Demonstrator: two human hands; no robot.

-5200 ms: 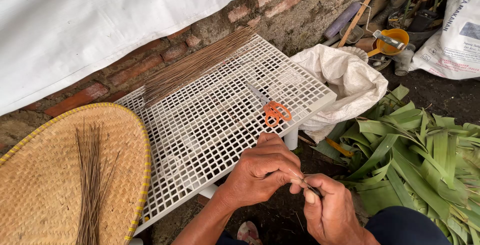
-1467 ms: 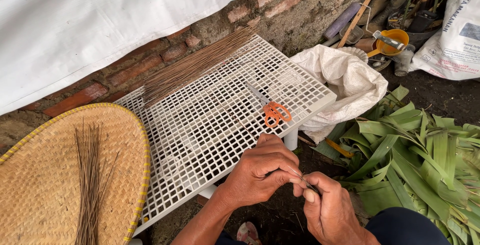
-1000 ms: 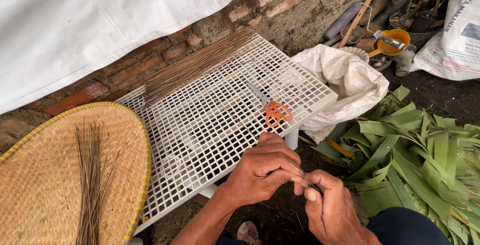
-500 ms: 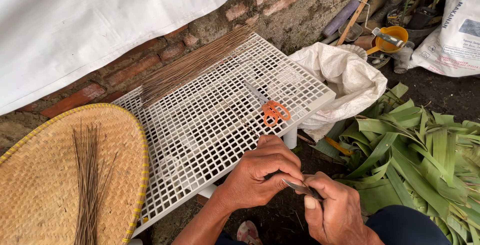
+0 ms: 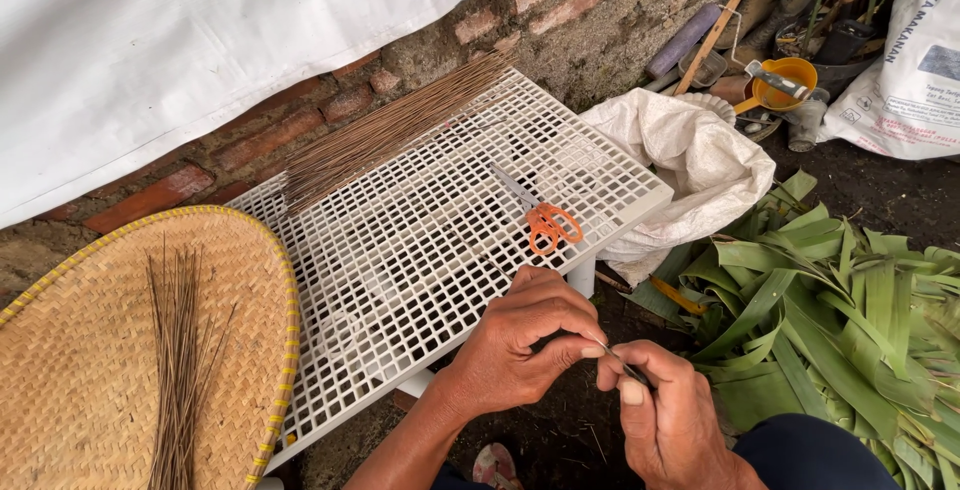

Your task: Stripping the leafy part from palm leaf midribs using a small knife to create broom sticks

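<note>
From the head camera we see our left hand [image 5: 520, 350] and right hand [image 5: 668, 418] meeting just below the white grid table's [image 5: 400, 250] edge, both pinched narrow on a thin dark strip [image 5: 622, 363] (too fine and mostly hidden by our fingers to identify); our forearms are cut off by the frame. On the plastic lattice lie orange-handled scissors [image 5: 545, 220] and a sheaf of stiff brown sticks [image 5: 390, 130], more sticks rest on the woven round tray [image 5: 90, 350], and glossy green leaves [image 5: 840, 300] pile beside a crumpled white sack [image 5: 690, 160].
</note>
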